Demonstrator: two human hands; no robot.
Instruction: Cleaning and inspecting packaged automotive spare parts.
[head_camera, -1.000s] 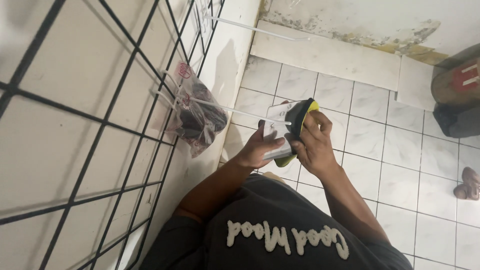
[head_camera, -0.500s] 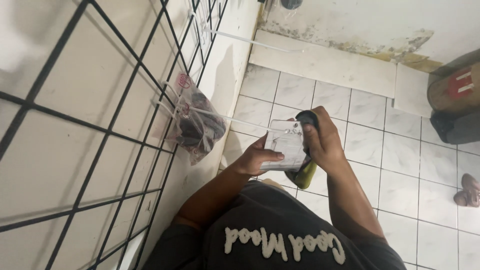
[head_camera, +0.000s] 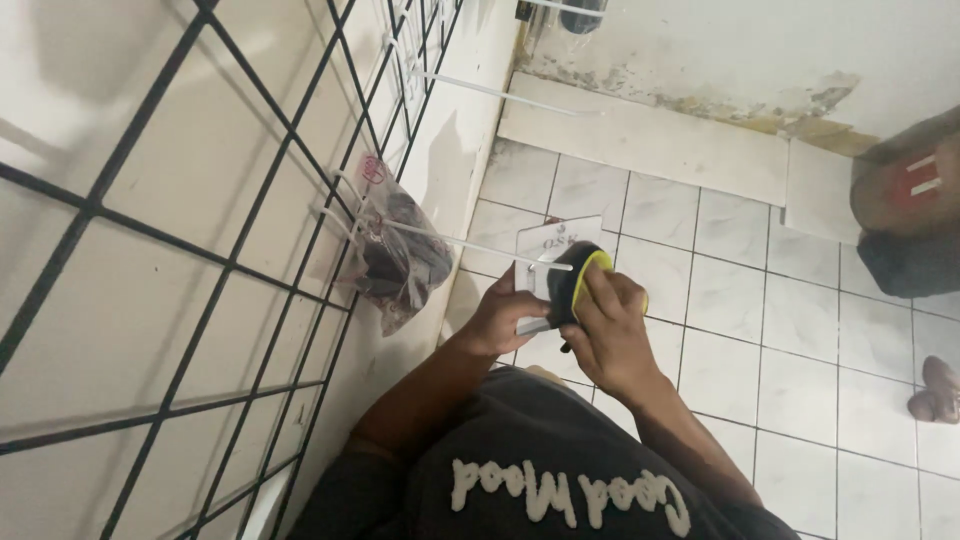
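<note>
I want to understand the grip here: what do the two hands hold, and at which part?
Both hold one packaged item, black and yellow on a white card. The left hand grips its lower edge; the right hand covers its right side.

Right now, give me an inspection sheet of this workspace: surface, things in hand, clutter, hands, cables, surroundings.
Surface: white tiled floor; no table in view.
Things in hand: carded packet with a black and yellow item, held by both hands at the tip of a white peg hook.
Clutter: clear plastic bag with dark contents hanging from a hook on the black wire grid panel.
Hands: left hand grips the packet from below; right hand covers its yellow-edged side.
Cables: nothing seen.
Surroundings: stained white wall, dark bag at the right edge, shoe on the floor.
</note>
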